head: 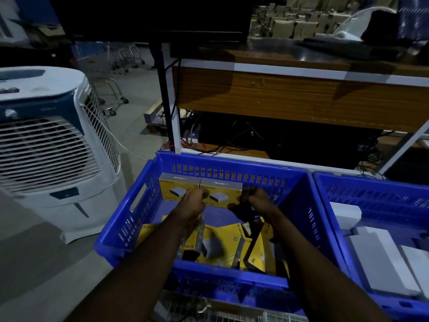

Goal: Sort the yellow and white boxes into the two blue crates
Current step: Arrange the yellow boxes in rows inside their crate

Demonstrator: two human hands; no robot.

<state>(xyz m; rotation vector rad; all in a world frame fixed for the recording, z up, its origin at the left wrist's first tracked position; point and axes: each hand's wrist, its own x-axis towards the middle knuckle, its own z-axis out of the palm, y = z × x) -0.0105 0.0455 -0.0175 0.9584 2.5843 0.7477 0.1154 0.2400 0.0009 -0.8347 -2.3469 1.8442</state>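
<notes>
Warehouse floor (34,263), air cooler (46,147), wooden desk (278,96), blue crate (232,161), fingers (202,194) curled round yellow boxes (173,191)

Inside the left blue crate (130,219) a strip of bare floor (217,218) lies open across the middle; against its far wall the left upright yellow box (173,190) and the right upright yellow box (224,197) stand side by side, touching; its near half is choked by a jumble of tilted yellow boxes (232,242); an air cooler (46,147) stands near its left wall; the right blue crate (325,201), holding white boxes (380,259), sits against its right wall; a wooden desk (278,96) stands just beyond its far wall
</notes>
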